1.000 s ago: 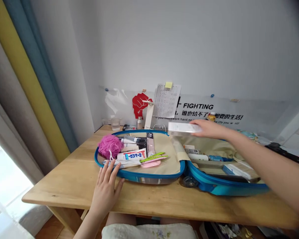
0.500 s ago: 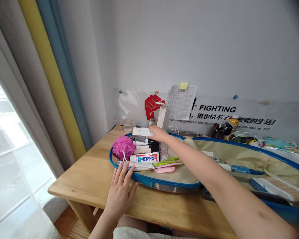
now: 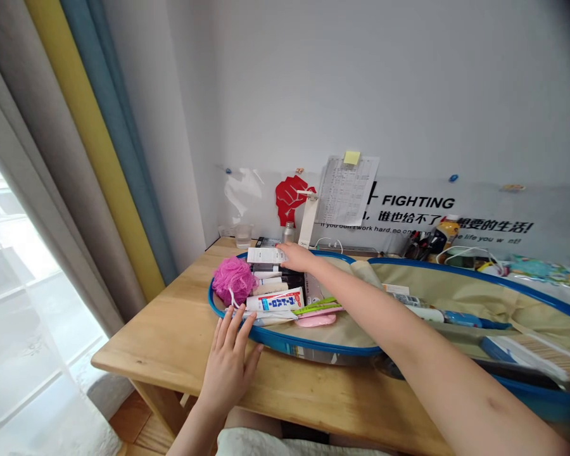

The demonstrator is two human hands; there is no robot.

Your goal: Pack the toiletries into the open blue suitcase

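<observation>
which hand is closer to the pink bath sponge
Left. The left hand lies just in front of the pink bath sponge, by the blue suitcase rim. The right hand is farther off, to the sponge's right on the far side, at a white box.

The raised blue rim of the open suitcase lies directly in the path of the left hand, and a pink mesh bath sponge stands just inside it. Passage remains over the pale wooden desk left of the rim. The right hand and its forearm span the case, obstructing approach from the right.
</observation>
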